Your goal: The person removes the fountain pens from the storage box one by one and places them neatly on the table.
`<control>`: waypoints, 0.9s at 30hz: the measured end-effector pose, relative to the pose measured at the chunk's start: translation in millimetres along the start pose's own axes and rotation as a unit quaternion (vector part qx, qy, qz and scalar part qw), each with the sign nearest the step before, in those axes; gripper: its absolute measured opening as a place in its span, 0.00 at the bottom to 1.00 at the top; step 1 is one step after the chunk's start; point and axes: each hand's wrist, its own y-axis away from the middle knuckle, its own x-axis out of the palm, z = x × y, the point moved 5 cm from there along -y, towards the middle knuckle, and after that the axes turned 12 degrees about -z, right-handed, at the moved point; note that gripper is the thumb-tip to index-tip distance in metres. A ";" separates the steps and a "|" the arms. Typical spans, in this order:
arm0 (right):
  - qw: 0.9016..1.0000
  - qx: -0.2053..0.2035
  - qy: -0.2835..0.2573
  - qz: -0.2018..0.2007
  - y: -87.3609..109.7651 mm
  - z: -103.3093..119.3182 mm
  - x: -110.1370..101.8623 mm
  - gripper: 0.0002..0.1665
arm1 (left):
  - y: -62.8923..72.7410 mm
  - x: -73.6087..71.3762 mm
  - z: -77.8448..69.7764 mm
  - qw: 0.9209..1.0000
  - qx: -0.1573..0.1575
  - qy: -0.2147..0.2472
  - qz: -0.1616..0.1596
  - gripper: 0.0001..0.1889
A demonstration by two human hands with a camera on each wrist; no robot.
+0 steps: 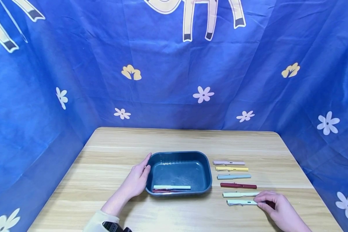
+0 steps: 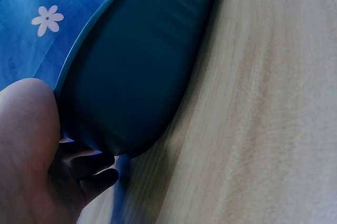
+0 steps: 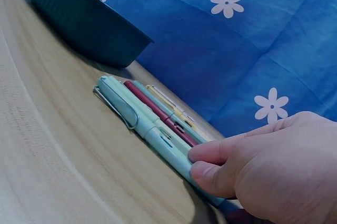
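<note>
A dark teal tray (image 1: 179,174) stands on the table, with a pale mint pen (image 1: 171,187) and a dark red pen (image 1: 162,191) lying along its near wall. My left hand (image 1: 137,178) holds the tray's left end, thumb at the rim and the other fingers against the outside. Right of the tray, several capped pens lie in a row. At the row's near end, my right hand (image 1: 278,206) pinches the mint green pen (image 3: 163,142) by its far right end between thumb and forefinger. Just beyond lies a light green pen (image 1: 239,194).
Farther back in the row lie a dark red pen (image 1: 238,185), a light blue pen (image 1: 234,176), a yellow pen (image 1: 232,169) and a lilac pen (image 1: 229,163). A blue patterned cloth (image 1: 168,80) hangs behind and beside the wooden table (image 1: 127,138).
</note>
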 end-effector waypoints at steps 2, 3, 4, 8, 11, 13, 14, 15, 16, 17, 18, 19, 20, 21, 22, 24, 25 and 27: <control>1.000 0.002 0.002 0.000 -0.3 0.9 -0.2 0.16 | -0.1 -0.1 -0.2 1.000 0.001 0.000 0.000 0.28; 1.000 0.006 0.005 0.001 -0.6 1.4 -0.5 0.16 | -0.2 0.1 0.0 1.000 0.001 -0.001 0.000 0.28; 1.000 0.012 0.008 0.003 -0.8 1.7 -0.8 0.16 | -0.2 0.0 -0.2 1.000 0.001 -0.001 0.000 0.28; 0.998 0.057 0.025 0.015 -1.4 2.1 -3.4 0.15 | -0.5 0.1 -0.6 1.000 0.001 -0.001 0.000 0.28; 0.996 0.089 0.030 0.014 -3.2 3.8 -6.0 0.14 | -0.5 0.0 -0.4 1.000 0.000 0.001 0.000 0.28; 0.995 0.099 0.027 0.010 -5.3 6.8 -7.8 0.14 | -0.3 0.1 0.0 1.000 0.000 0.001 -0.001 0.28; 0.995 0.101 0.023 0.007 -6.4 8.9 -8.7 0.14 | -0.1 0.2 0.3 1.000 0.001 0.001 -0.001 0.28; 0.995 0.101 0.015 0.005 -7.6 11.2 -9.4 0.13 | 0.1 0.4 0.5 1.000 0.001 0.001 -0.001 0.28; 0.995 0.100 0.006 0.004 -8.7 13.9 -10.2 0.12 | 0.3 0.5 0.7 1.000 0.001 0.002 -0.001 0.28; 0.996 0.092 -0.003 0.001 -10.3 17.3 -10.9 0.12 | 0.5 0.8 0.8 1.000 0.001 0.002 0.000 0.28; 0.997 0.081 -0.012 -0.002 -12.1 21.0 -11.5 0.12 | 0.6 1.0 1.0 1.000 0.001 0.002 0.000 0.28; 0.997 0.070 -0.023 -0.004 -14.1 24.9 -11.8 0.12 | 0.8 1.2 1.2 1.000 0.001 0.002 0.000 0.28; 0.998 0.055 -0.032 -0.008 -16.2 28.7 -12.0 0.13 | 0.8 1.2 1.3 1.000 0.001 0.002 0.000 0.28; 0.998 0.039 -0.041 -0.012 -18.7 32.7 -12.0 0.14 | 0.8 1.3 1.4 1.000 0.001 0.002 0.000 0.28; 0.998 0.024 -0.049 -0.015 -21.4 36.8 -11.9 0.15 | 0.8 1.3 1.4 1.000 0.001 0.001 -0.001 0.28; 0.998 -0.006 -0.066 -0.021 -27.0 44.8 -10.9 0.18 | 0.7 1.1 1.6 1.000 0.002 0.000 -0.002 0.28; 0.997 -0.017 -0.077 -0.022 -29.9 48.6 -9.9 0.19 | 0.5 1.0 1.6 1.000 0.002 0.000 -0.002 0.28; 0.995 -0.030 -0.095 -0.024 -35.4 56.0 -7.7 0.20 | 0.3 0.4 1.4 1.000 0.004 0.000 -0.004 0.28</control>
